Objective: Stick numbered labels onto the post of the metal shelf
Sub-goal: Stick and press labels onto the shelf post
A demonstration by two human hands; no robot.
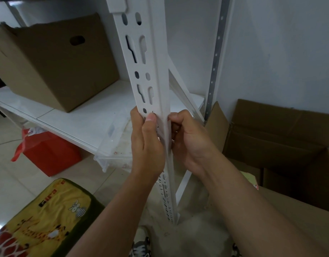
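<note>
At mid-height on the white slotted shelf post [156,86], left hand [147,143] grips its front face, thumb pressed flat; right hand [189,138] pinches the post's edge. Any label lies hidden beneath the fingers, numbers unreadable. Cardboard box [54,60] sits on the shelf board [70,115] near its rear left corner.

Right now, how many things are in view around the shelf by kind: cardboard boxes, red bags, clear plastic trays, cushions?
Cardboard boxes: 2, one on the shelf board and one open on the floor at right
Red bags: 1
Clear plastic trays: 1
Cushions: 1
Total: 5
</note>
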